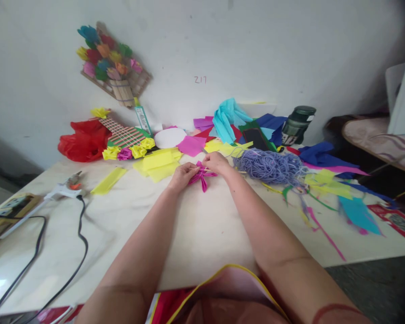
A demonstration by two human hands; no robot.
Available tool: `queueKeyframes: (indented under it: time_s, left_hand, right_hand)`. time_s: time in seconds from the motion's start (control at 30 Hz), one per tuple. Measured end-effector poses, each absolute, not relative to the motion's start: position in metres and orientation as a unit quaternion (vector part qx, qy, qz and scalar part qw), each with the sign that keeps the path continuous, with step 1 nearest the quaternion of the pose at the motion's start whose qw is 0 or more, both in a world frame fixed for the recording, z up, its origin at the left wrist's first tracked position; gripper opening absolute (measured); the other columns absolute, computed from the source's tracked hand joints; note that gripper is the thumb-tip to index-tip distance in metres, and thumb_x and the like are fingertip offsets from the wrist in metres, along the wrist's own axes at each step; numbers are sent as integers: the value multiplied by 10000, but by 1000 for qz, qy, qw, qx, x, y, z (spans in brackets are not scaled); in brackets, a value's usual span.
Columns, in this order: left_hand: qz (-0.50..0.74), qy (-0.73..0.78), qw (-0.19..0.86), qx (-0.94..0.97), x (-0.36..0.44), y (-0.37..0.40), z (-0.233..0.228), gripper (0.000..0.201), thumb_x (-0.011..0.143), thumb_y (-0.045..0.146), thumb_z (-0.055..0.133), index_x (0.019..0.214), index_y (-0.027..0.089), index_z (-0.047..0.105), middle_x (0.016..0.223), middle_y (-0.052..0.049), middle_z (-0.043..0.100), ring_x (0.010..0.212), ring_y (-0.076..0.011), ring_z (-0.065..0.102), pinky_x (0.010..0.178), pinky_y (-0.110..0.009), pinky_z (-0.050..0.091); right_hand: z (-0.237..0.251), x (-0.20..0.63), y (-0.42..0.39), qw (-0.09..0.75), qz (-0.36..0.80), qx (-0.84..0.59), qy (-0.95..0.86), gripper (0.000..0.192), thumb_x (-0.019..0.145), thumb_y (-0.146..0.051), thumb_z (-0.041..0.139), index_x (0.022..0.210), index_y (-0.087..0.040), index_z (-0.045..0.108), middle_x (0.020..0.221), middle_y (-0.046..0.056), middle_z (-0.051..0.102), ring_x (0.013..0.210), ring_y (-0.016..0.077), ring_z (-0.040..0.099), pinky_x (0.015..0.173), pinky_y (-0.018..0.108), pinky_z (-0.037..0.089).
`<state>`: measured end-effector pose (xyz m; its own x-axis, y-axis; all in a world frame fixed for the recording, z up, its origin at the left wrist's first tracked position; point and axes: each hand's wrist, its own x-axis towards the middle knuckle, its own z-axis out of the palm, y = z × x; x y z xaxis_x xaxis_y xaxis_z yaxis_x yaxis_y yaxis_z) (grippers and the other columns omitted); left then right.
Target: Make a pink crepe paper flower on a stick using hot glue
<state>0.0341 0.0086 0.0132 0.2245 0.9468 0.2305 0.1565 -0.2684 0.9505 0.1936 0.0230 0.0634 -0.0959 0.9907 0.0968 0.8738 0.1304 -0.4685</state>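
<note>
Between my two hands is a magenta paper flower (pixel 203 181) with folded, pointed petals, held just over the white table (pixel 209 234). My left hand (pixel 184 174) pinches the flower from its left side. On the other side, my right hand (pixel 216 163) has its fingers closed at the flower's top centre; the fingertips are partly hidden. A thin pale stick shows near the right hand and the flower's middle. Just behind the left hand lie yellow paper sheets (pixel 158 164), and a magenta paper square (pixel 191 145) sits behind both hands.
To the right is a tangled heap of purple string (pixel 270 166), with paper scraps (pixel 359 216) beyond. A dark jar (pixel 299 125) stands at the back. On the left are a glue gun (pixel 65 191) with a black cord, a red plastic bag (pixel 84 141) and a stick-and-paper craft (pixel 126 135).
</note>
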Motion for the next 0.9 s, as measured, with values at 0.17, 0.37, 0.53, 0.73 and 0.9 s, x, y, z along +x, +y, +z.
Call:
queueKeyframes:
  time_s: [0.17,0.37,0.53,0.73,0.9]
  left_hand:
    - [460,442,442,631,32,11,10,403,649,537,674,735,149,606,576,14,548,481,-79,416,469,-226,293]
    - [462,449,445,622,32,11,11,430,626,551,688,723,142,600,569,7,553,487,-84,438,471,-222,312]
    - [453,460,439,625,32,10,13,432,620,555,690,707,141,601,538,11,545,469,-85,428,459,-221,309]
    - [441,461,435,635,30,12,10,422,644,544,679,731,137,606,547,12,548,466,-79,423,465,-218,306]
    - [441,438,435,651,28,15,5,423,657,536,673,779,135,621,611,-10,582,525,-104,480,505,-229,337]
  right_hand:
    - [68,199,22,281,96,-583,-756,246,753,-281,550,938,-224,702,1094,44,630,884,146,584,783,239,427]
    - [73,207,20,212,116,-520,-819,226,767,-332,553,884,-248,727,882,-7,709,815,144,605,673,215,397]
    - [70,208,22,163,128,-507,-836,233,763,-364,573,894,-259,734,903,-13,718,803,137,607,622,203,372]
    - [63,209,25,159,160,-497,-838,223,767,-314,582,898,-218,735,837,-2,716,725,113,593,615,187,372]
    - [59,210,27,150,176,-490,-840,234,772,-343,583,867,-194,737,744,0,693,644,101,558,586,188,362]
